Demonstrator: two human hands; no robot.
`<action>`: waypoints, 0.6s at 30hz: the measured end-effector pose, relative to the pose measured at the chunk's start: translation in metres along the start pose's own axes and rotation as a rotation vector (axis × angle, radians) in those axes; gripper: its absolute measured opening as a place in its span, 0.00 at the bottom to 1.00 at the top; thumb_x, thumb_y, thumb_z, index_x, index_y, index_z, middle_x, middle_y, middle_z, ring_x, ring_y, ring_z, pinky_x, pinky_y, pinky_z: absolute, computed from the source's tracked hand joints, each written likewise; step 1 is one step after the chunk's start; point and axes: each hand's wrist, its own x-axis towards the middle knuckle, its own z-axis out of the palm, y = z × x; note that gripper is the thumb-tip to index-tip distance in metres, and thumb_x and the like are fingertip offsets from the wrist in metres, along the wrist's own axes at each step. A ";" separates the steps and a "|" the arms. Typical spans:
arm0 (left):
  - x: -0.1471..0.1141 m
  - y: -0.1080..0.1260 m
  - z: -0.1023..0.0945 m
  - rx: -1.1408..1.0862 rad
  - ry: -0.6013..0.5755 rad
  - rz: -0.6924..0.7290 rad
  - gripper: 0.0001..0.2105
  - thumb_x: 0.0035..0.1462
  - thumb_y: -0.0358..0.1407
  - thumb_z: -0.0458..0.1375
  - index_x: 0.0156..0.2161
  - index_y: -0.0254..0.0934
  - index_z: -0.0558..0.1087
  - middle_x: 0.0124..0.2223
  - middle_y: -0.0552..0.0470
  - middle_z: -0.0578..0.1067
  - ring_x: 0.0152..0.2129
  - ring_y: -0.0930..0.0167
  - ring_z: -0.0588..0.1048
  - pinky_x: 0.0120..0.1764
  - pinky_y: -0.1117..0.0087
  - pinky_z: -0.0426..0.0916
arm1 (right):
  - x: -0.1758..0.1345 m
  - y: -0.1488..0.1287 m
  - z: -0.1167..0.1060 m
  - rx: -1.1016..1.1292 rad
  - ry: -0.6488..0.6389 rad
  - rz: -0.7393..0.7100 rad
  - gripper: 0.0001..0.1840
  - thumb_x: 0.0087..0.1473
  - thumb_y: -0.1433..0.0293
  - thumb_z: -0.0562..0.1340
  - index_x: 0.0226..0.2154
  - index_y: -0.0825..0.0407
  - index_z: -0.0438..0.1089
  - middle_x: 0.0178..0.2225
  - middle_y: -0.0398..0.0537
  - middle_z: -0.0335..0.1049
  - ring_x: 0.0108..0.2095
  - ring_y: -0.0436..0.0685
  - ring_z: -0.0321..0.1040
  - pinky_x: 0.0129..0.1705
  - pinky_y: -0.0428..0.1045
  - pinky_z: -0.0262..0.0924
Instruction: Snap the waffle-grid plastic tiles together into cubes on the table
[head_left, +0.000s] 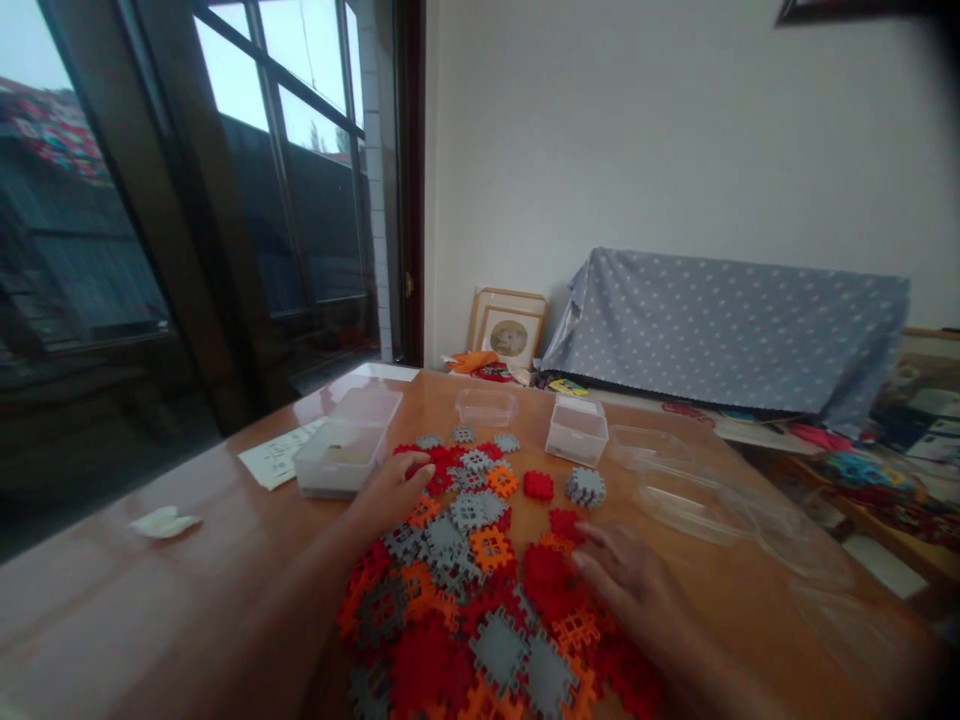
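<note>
Red, orange and grey interlocking plastic tiles with notched edges lie in a loose heap [442, 540] on the table before me. My left hand [394, 490] reaches to the heap's far left edge, its thumb and fingers parted by some red tiles. On the right side, my right hand [630, 575] has its fingers apart beside a red tile [564, 522]; whether they touch it is unclear. Beyond that hand are a small red stack [538, 485] and a stack of grey tiles [586, 486].
An open clear box [341, 450] stands left on a written paper [270, 455]. Another clear box [576, 430] and a shallow tray [486, 406] are at the back. Clear plastic lids [686, 500] lie right. A crumpled white scrap [165, 522] rests far left on the table [247, 530].
</note>
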 end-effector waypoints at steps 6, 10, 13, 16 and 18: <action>-0.001 -0.010 0.009 0.035 0.008 0.105 0.20 0.62 0.46 0.52 0.50 0.37 0.77 0.50 0.45 0.79 0.49 0.62 0.75 0.54 0.65 0.65 | -0.027 -0.077 0.034 -0.083 -0.286 -0.403 0.40 0.53 0.52 0.68 0.65 0.28 0.55 0.64 0.46 0.62 0.63 0.75 0.60 0.59 0.73 0.59; -0.006 -0.009 0.010 0.054 -0.013 0.140 0.20 0.63 0.47 0.53 0.51 0.38 0.77 0.52 0.45 0.79 0.50 0.62 0.74 0.54 0.66 0.65 | -0.029 -0.078 0.074 -0.097 -0.261 -0.407 0.32 0.57 0.57 0.67 0.61 0.22 0.60 0.63 0.42 0.64 0.63 0.73 0.60 0.63 0.75 0.52; -0.010 -0.010 0.012 0.044 -0.080 0.150 0.20 0.63 0.49 0.53 0.51 0.40 0.77 0.50 0.47 0.79 0.48 0.62 0.76 0.51 0.66 0.68 | -0.024 -0.071 0.065 -0.131 -0.327 -0.339 0.38 0.52 0.49 0.68 0.63 0.29 0.59 0.66 0.46 0.59 0.65 0.74 0.57 0.64 0.74 0.49; -0.011 -0.012 0.014 0.067 -0.090 0.157 0.20 0.62 0.50 0.53 0.50 0.41 0.77 0.48 0.48 0.80 0.45 0.62 0.77 0.46 0.65 0.70 | -0.019 -0.073 0.031 -0.147 -0.376 -0.273 0.41 0.51 0.44 0.66 0.64 0.36 0.60 0.67 0.51 0.57 0.66 0.75 0.54 0.65 0.73 0.49; -0.009 -0.015 0.016 0.093 -0.075 0.169 0.20 0.62 0.50 0.52 0.48 0.41 0.77 0.47 0.48 0.81 0.44 0.61 0.78 0.45 0.65 0.70 | -0.013 -0.075 0.011 -0.153 -0.310 -0.174 0.34 0.57 0.47 0.61 0.63 0.40 0.63 0.65 0.53 0.61 0.63 0.71 0.58 0.63 0.67 0.55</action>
